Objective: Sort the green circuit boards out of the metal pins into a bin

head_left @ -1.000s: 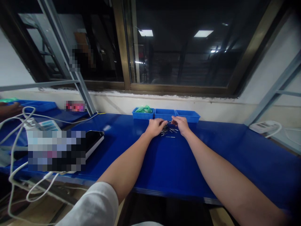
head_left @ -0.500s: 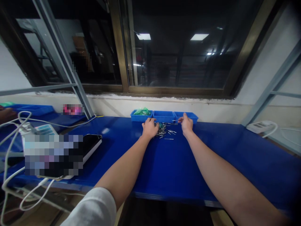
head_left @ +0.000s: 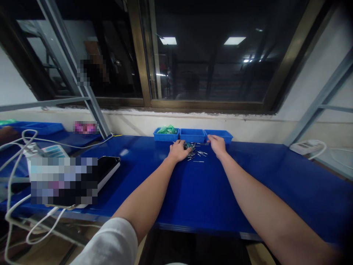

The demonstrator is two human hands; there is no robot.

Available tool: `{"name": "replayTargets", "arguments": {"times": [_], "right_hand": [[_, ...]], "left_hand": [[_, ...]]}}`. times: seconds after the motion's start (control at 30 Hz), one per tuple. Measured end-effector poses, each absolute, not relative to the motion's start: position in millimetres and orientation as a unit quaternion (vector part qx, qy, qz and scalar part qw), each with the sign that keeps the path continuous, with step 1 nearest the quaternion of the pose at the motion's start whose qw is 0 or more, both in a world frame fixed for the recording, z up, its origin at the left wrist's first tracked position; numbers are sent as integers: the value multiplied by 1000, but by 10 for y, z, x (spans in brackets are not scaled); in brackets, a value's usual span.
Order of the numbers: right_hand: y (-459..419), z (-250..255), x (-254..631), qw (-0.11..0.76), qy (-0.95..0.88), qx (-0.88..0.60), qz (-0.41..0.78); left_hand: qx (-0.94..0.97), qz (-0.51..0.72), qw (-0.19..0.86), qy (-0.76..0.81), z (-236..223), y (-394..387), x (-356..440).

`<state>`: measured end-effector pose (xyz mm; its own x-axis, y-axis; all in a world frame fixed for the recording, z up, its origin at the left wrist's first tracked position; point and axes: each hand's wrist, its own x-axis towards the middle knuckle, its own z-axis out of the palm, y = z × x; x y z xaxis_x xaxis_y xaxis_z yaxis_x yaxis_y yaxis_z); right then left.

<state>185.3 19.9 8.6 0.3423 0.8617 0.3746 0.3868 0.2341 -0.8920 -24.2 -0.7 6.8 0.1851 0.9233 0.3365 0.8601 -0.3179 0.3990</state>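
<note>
A loose pile of thin metal pins, which look like blind rivets (head_left: pixel 202 152), lies on the blue table between my hands. Over the pile's left side is my left hand (head_left: pixel 178 150), its fingers curled down and thumb toward the pile; what it grips is hidden. My right hand (head_left: pixel 217 145) is closed in a pinch at the pile's right, before the right blue bin (head_left: pixel 224 137). Slim rivets lie at its fingertips, one seemingly between them, though its end is covered. A small greenish clump (head_left: pixel 188 145) shows among the rivets beside my left thumb.
The left blue bin (head_left: pixel 162 138) holds green plastic packets; a middle blue bin (head_left: pixel 192 136) adjoins it. At left are a phone-like device (head_left: pixel 108 165), white cables (head_left: pixel 13 184) and a co-worker's hand (head_left: pixel 7 132). A white box (head_left: pixel 309 146) sits at right.
My hands have parted from close together over the pile. The right hand carried a rivet rightward, then lowered slightly beside the rivets; the left hand moved left, then slightly back toward the pile.
</note>
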Motion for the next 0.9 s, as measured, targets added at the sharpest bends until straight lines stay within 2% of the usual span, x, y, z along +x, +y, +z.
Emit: {"name": "replayTargets", "arguments": {"times": [0.17, 0.43, 0.67, 0.9], "right_hand": [[156, 27, 1781, 357, -645, -670, 92], [112, 56, 1723, 182, -636, -748, 45], [128, 62, 1702, 143, -623, -766, 63], [86, 64, 1709, 217, -630, -744, 53]], "left_hand": [[790, 239, 48, 563, 56, -11, -244], [795, 222, 55, 562, 53, -9, -234], [795, 210, 55, 567, 67, -22, -226], [801, 185, 55, 567, 58, -9, -216]]}}
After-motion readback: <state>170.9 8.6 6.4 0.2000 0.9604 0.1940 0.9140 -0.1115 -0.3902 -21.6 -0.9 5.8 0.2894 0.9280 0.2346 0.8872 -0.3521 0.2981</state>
